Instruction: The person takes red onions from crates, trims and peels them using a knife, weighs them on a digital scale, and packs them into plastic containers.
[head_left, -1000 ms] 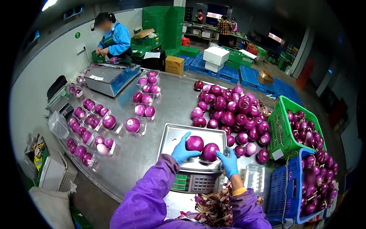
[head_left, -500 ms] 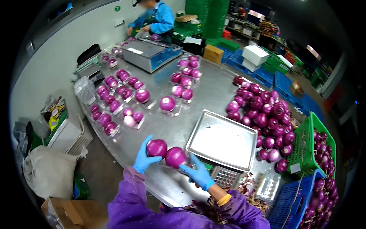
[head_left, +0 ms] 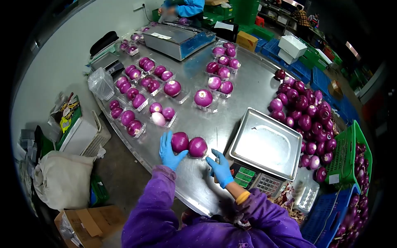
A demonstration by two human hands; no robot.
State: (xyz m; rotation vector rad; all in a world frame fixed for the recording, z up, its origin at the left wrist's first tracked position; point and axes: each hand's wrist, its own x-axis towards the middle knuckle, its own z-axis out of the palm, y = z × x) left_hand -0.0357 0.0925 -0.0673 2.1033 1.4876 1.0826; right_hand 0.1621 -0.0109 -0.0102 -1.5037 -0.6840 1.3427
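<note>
Two large purple-red onions, the left onion (head_left: 180, 142) and the right onion (head_left: 197, 147), sit side by side in a mostly hidden clear plastic tray low over the near part of the metal table. My left hand (head_left: 168, 153), in a blue glove, is closed around the left side of this tray, fingers along the left onion and thumb in front. My right hand (head_left: 222, 170), also gloved in blue, is just right of the tray, apart from the onions. Its fingers are bent around a small dark and shiny thing I cannot make out.
A scale with a steel pan (head_left: 266, 142) and lit display stands at right. Beyond it are a loose onion pile (head_left: 306, 111), a green crate (head_left: 345, 153) and a blue crate (head_left: 331, 215). Packed onion trays (head_left: 149, 84) line the left. A co-worker (head_left: 188, 8) stands behind.
My right hand has come away from the right onion toward the right. The onion tray is lower, with my left hand still on it. The view has shifted, now showing the scale's display.
</note>
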